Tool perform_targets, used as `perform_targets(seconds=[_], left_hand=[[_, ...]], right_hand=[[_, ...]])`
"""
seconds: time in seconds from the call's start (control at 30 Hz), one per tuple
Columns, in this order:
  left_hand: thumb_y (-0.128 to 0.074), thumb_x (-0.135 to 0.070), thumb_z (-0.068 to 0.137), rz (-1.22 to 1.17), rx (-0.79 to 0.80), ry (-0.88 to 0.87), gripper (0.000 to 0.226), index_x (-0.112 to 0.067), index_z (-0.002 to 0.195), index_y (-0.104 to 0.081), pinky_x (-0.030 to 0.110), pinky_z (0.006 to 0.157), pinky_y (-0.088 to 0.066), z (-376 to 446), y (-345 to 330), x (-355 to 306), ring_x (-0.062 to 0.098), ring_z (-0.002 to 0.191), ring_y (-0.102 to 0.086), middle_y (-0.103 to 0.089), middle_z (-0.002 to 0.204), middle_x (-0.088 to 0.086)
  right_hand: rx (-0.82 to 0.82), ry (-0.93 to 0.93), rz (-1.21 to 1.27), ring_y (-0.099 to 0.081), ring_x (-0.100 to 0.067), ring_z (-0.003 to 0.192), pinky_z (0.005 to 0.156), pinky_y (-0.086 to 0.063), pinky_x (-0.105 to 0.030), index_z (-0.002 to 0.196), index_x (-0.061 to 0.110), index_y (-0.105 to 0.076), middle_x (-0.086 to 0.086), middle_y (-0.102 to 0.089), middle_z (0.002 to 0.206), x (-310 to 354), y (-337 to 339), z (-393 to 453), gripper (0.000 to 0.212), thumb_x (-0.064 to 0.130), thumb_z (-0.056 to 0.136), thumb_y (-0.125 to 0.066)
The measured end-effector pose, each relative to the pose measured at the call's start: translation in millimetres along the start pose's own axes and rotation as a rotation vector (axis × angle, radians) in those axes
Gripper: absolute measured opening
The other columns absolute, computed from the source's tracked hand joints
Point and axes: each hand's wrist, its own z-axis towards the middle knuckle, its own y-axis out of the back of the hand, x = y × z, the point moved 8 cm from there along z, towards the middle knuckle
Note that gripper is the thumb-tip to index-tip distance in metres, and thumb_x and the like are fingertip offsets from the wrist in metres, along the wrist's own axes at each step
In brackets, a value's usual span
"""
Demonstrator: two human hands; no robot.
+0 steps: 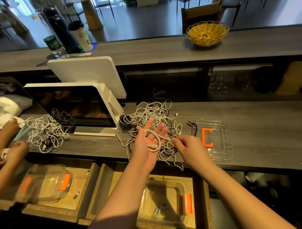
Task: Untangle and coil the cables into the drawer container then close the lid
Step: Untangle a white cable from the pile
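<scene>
Counter (244, 111): dark wood grain, running left to right.
Ledge (142, 50): raised shelf along the far side.
Screens: black screen (69, 105) in a white frame, left of centre; second white panel (84, 72) behind it, facing away.
Basket (207, 32): yellow wicker, far right on the ledge.
Drinks: white paper cup (80, 37) with black lid, dark flask (60, 29), bottle (54, 47) with green label, together far left on the ledge.
Cloth (1, 108): pale bundle at far left, possibly a bag.
Chair (200, 14): wooden back beyond the basket.
Glasses (218, 90): under the ledge, right, dim.
</scene>
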Motion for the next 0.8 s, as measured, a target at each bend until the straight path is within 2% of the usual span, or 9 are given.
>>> perform_targets(seconds=[0.1,0.2,0.3,0.33,0.4,0.5,0.57,0.63,0.8], left_hand=[[-0.024,-0.051,0.107,0.035,0.016,0.012,0.055,-0.017,0.134,-0.058,0.044,0.102,-0.050,0.7,-2.8,2.1,0.028,0.110,-0.070,-0.072,0.119,0.015],[-0.026,-0.052,0.106,0.032,0.009,-0.002,0.054,-0.020,0.132,-0.061,0.042,0.097,-0.052,3.0,-1.3,1.3,0.025,0.101,-0.073,-0.075,0.109,0.012],[-0.028,-0.053,0.105,0.002,-0.048,-0.029,0.053,-0.021,0.128,-0.063,0.029,0.067,-0.053,7.6,4.7,0.3,0.013,0.064,-0.060,-0.063,0.074,0.004],[-0.027,-0.053,0.105,-0.007,-0.065,-0.032,0.053,-0.021,0.128,-0.062,0.024,0.056,-0.045,9.7,6.8,-0.4,0.009,0.055,-0.048,-0.054,0.066,0.000],[-0.026,-0.053,0.105,-0.005,-0.077,-0.041,0.053,-0.020,0.129,-0.061,0.021,0.045,-0.028,14.0,8.9,-3.8,0.007,0.049,-0.029,-0.038,0.060,-0.004],[-0.026,-0.052,0.106,0.079,-0.058,-0.076,0.052,-0.021,0.127,-0.061,0.021,0.044,-0.023,19.6,11.6,-9.3,0.007,0.050,-0.023,-0.033,0.059,-0.005],[-0.026,-0.052,0.106,0.172,-0.038,-0.108,0.052,-0.022,0.128,-0.061,0.021,0.045,-0.023,22.0,14.0,-13.2,0.007,0.051,-0.023,-0.032,0.061,-0.006],[-0.024,-0.053,0.106,0.293,-0.002,-0.150,0.053,-0.023,0.130,-0.060,0.020,0.046,-0.024,24.1,15.5,-18.5,0.007,0.053,-0.025,-0.033,0.063,-0.006],[-0.021,-0.051,0.107,0.641,0.113,-0.198,0.052,-0.029,0.126,-0.063,0.024,0.053,-0.023,24.3,13.7,-25.2,0.008,0.057,-0.027,-0.034,0.066,-0.006]], right_hand=[[0.024,-0.027,-0.030,-0.058,-0.020,0.057,0.055,-0.044,-0.035,0.077,0.013,-0.067,-0.005,-0.065,0.064,-4.5,-4.3,-0.3,0.038,0.036,0.102,-0.050],[0.114,-0.048,-0.072,-0.053,-0.014,0.054,0.052,-0.039,-0.030,0.081,0.013,-0.069,-0.003,-0.064,0.065,-7.7,-16.6,1.3,0.037,0.037,0.102,-0.050],[0.213,-0.050,-0.079,-0.048,-0.011,0.051,0.050,-0.036,-0.027,0.084,0.012,-0.069,0.001,-0.059,0.062,-3.7,-28.7,0.9,0.037,0.038,0.102,-0.051],[0.235,-0.038,-0.082,-0.046,-0.010,0.051,0.049,-0.034,-0.025,0.083,0.011,-0.068,0.002,-0.056,0.060,0.1,-32.5,0.2,0.037,0.038,0.102,-0.051],[0.255,-0.008,-0.088,-0.043,-0.009,0.050,0.048,-0.031,-0.023,0.081,0.010,-0.067,0.004,-0.052,0.058,8.8,-38.0,-2.6,0.037,0.035,0.102,-0.050],[0.327,0.033,-0.076,-0.046,-0.014,0.056,0.055,-0.036,-0.031,0.080,0.010,-0.065,0.000,-0.053,0.062,18.6,-48.2,-8.0,0.035,0.033,0.102,-0.050],[0.405,0.048,-0.095,-0.047,-0.015,0.060,0.055,-0.035,-0.031,0.078,0.013,-0.063,-0.003,-0.055,0.066,23.4,-56.7,-11.9,0.035,0.032,0.103,-0.049],[0.457,0.076,-0.126,-0.044,-0.015,0.058,0.052,-0.031,-0.027,0.080,0.007,-0.062,-0.005,-0.054,0.068,31.1,-63.6,-15.8,0.038,0.032,0.103,-0.048],[0.454,0.171,-0.181,-0.041,-0.012,0.052,0.051,-0.030,-0.028,0.079,0.004,-0.063,-0.006,-0.054,0.066,58.8,-74.6,-22.0,0.039,0.032,0.102,-0.048]])
